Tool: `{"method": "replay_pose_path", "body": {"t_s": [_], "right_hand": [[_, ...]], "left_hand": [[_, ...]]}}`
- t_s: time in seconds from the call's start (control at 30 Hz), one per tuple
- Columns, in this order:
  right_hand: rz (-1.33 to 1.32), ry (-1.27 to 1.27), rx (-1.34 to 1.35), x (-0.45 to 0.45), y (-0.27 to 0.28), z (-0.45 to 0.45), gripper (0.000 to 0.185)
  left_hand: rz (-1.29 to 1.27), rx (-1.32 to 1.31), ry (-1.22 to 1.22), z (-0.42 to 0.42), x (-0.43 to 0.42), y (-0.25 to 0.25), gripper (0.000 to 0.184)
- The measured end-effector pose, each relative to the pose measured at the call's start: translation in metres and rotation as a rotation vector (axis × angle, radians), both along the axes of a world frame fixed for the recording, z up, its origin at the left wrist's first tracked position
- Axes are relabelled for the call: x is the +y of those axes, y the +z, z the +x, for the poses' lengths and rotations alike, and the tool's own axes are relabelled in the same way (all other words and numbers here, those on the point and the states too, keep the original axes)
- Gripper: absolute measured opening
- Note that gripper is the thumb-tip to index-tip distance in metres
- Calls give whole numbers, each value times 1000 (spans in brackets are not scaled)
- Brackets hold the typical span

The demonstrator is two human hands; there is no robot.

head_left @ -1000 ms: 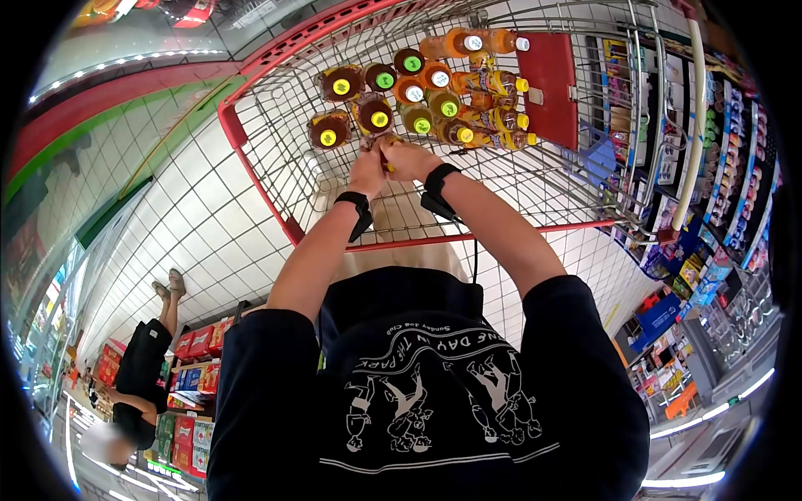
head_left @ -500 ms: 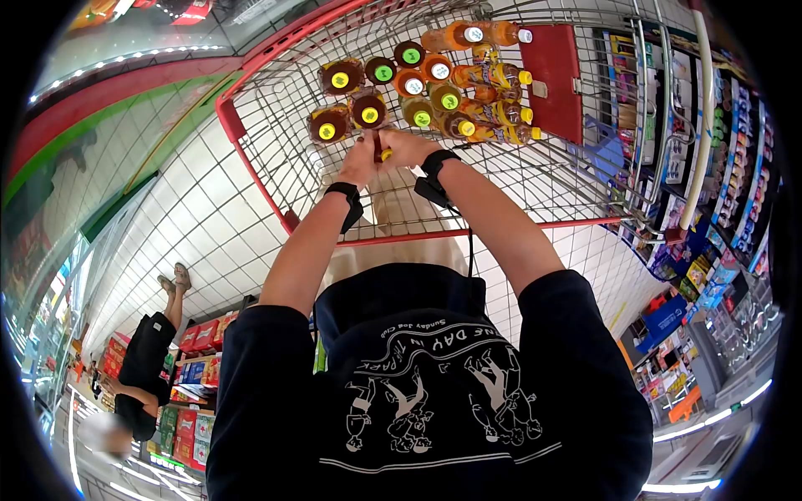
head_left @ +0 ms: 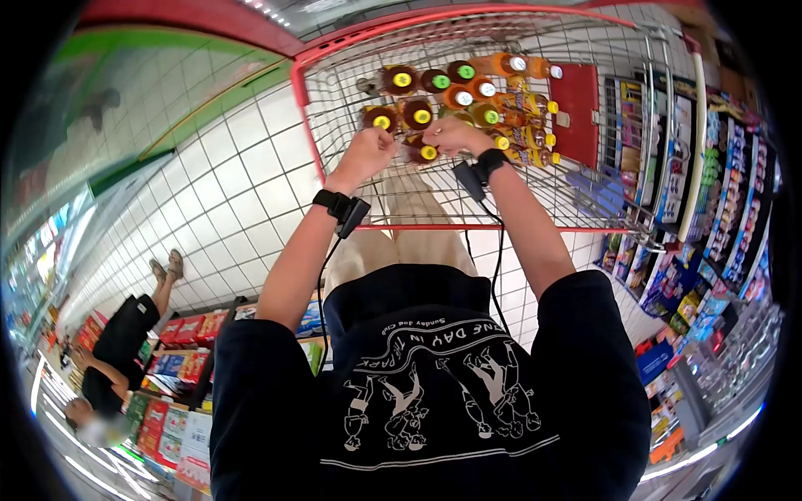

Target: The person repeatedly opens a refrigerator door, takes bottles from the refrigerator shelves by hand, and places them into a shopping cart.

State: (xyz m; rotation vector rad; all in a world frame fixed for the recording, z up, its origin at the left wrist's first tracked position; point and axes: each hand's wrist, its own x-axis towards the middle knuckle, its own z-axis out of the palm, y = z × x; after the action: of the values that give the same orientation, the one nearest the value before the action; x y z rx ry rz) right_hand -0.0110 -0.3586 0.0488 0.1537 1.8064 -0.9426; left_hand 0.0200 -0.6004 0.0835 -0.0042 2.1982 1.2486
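My left hand is over the near left part of the cart basket, fingers curled in with nothing seen in them. To its right, my right hand has bent, slightly parted fingers beside a dark bottle with a yellow cap. That bottle stands between the hands, and I see no grip on it. Beyond them stand more dark bottles with yellow caps and a green-capped bottle. White-capped orange bottles are next to these. Several yellow-capped bottles lie at the right.
The red-rimmed wire cart has a red panel at its right end. Shelves of goods run along the right. A person is at the lower left by stacked red boxes. A glass-fronted case is at the upper left.
My hands have come apart and off the yellow-capped bottle they were around, which now stands between them. The cart and bottles appear farther right in view.
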Motion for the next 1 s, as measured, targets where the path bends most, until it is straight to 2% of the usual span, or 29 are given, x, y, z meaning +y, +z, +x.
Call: {"method": "replay_pose_path", "body": {"t_s": [0.17, 0.27, 0.3, 0.47, 0.53, 0.63, 0.77, 0.83, 1.0], "right_hand": [[-170, -271, 88, -32, 45, -21, 29], [-270, -362, 257, -79, 87, -36, 27], [-217, -399, 310, -114, 114, -38, 25], [-703, -621, 513, -240, 173, -49, 25], [-864, -731, 439, -306, 199, -38, 31], [-985, -652, 369, -392, 210, -28, 36], [-1008, -478, 376, -495, 227, -9, 41], [-1029, -404, 354, -538, 238, -3, 44], [-1143, -232, 319, -614, 254, 10, 45]], "left_hand": [[147, -17, 114, 3, -68, 64, 27], [219, 61, 246, 24, -119, 83, 27], [222, 46, 291, 35, -147, 107, 26], [302, 145, 510, 100, -263, 99, 25], [293, 151, 679, 137, -315, 106, 25], [279, 192, 940, 197, -387, 119, 23], [170, 305, 1285, 290, -457, 102, 25], [75, 266, 1376, 335, -471, 90, 25], [186, 306, 1642, 400, -473, 85, 24]]}}
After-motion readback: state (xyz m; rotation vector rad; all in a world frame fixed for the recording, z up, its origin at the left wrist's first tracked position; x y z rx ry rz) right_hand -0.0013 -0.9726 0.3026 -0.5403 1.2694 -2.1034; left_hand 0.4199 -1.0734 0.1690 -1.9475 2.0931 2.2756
